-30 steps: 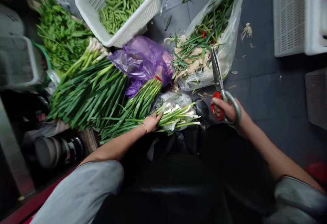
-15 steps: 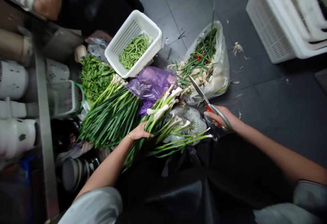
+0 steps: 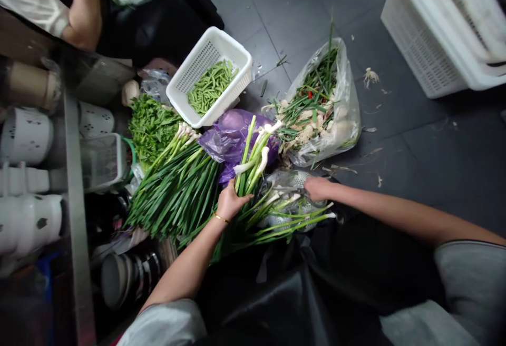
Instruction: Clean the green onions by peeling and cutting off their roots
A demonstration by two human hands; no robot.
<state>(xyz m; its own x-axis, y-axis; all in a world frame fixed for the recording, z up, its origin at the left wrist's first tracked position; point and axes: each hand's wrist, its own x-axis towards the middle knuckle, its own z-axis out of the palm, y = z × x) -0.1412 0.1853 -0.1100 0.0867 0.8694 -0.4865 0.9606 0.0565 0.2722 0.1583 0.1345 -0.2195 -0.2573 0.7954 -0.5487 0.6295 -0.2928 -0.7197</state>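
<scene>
My left hand point(image 3: 233, 202) is closed around a small bunch of green onions point(image 3: 253, 164), their white ends pointing up and away from me. My right hand point(image 3: 316, 188) reaches down at a clear plastic bag with white mesh point(image 3: 294, 180). Its fingers are hidden, and no scissors can be seen in it. Loose green onions point(image 3: 300, 220) lie just below that hand, across the bag. To the left of my left hand spreads a large pile of green onions point(image 3: 174, 188). A purple plastic bag point(image 3: 225, 135) lies beyond the held bunch.
A white basket point(image 3: 182, 93) holds green beans point(image 3: 211, 85). Beside it are leafy greens point(image 3: 152, 125) and a clear bag of trimmings point(image 3: 348, 109). White baskets point(image 3: 422, 46) stand at right. A metal-edged shelf point(image 3: 75, 193) runs along the left. Another person's arm point(image 3: 85, 19) shows top left.
My right hand has moved left and down to the mesh bag, and the scissors it held are out of sight. My left hand has shifted slightly right with its bunch.
</scene>
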